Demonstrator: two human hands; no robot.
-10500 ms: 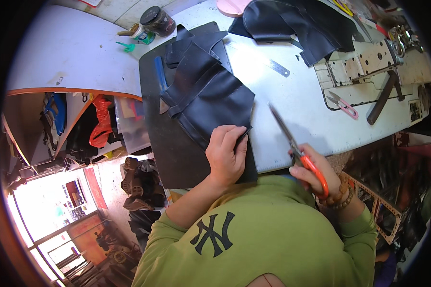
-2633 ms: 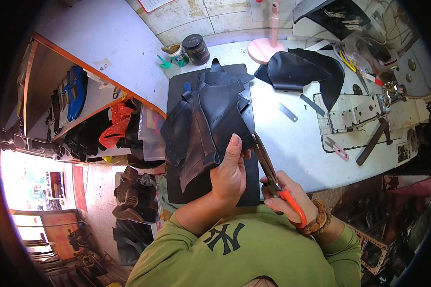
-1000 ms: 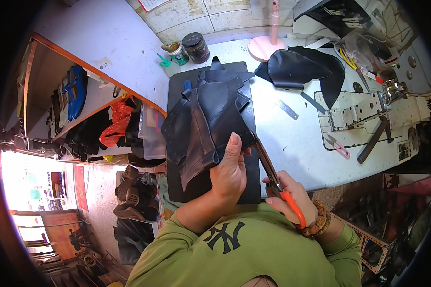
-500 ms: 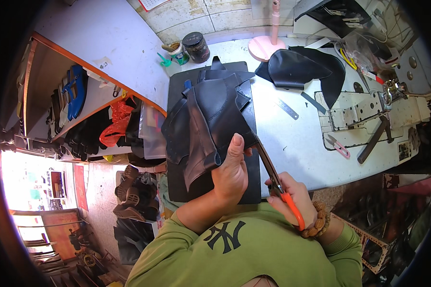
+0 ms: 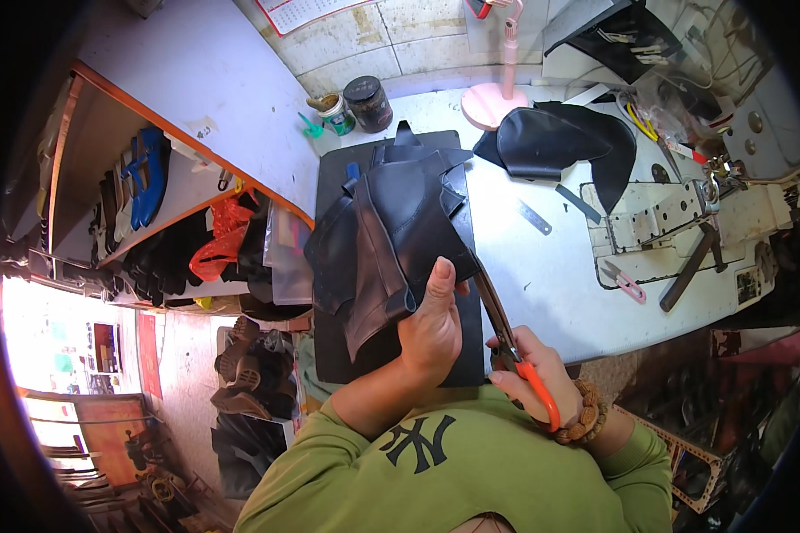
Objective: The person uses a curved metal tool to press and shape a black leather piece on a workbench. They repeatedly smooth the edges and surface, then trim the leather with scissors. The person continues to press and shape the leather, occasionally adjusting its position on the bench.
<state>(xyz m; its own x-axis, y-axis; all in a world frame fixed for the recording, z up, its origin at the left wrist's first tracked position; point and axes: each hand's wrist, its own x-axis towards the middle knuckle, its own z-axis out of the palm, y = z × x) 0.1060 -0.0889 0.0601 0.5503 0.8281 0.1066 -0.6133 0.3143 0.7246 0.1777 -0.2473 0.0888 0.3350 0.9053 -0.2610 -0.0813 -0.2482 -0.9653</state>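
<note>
My left hand (image 5: 431,324) grips a stitched black leather piece (image 5: 400,209) by its near right edge, thumb on top and the other fingers mostly hidden beneath. A brownish-black strip with a folded end runs down the leather's left part. In my right hand (image 5: 542,382) are scissors with orange handles (image 5: 544,404). Their long dark blades point away from me and lie along the leather's right edge, just beyond my left fingertips. Whether the blades are fully closed cannot be made out. Under the leather lies a dark rectangular board (image 5: 329,360) on the white table.
On the white table (image 5: 542,302) lie more black leather (image 5: 560,142), a metal ruler (image 5: 534,217), pink thread snips (image 5: 627,281) and a hammer (image 5: 689,266). A sewing machine (image 5: 684,209) stands right. Behind are a pink stand (image 5: 489,107) and a dark jar (image 5: 368,102). Shelves with shoes (image 5: 147,178) flank the left.
The whole view has shifted slightly. Both hands keep nearly the same place on the leather and scissors, and the blades still lie at the leather's right edge.
</note>
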